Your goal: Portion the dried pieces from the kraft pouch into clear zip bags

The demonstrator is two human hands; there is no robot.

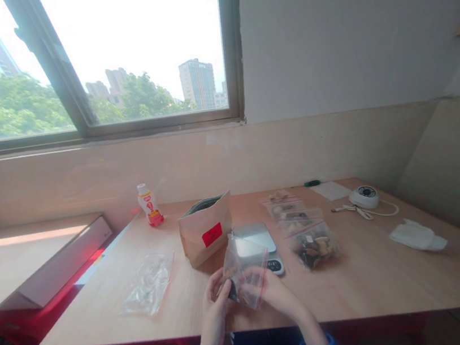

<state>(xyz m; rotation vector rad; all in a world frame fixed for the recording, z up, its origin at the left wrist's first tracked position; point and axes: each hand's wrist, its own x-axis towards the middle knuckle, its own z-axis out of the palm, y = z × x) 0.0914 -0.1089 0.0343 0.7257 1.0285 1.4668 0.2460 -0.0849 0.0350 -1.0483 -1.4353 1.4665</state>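
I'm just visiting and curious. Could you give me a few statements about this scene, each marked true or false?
1. Both the left hand and the right hand are at a clear plastic bag. True.
2. The brown paper pouch lies flat on its side. False: it stands upright, with its top open.
3. The scale is to the left of the pouch. False: it is to the right.
4. A white bottle with red markings stands near the back left of the table. True.
5. The round white device is at the window side's left end. False: it is on the table's right part.
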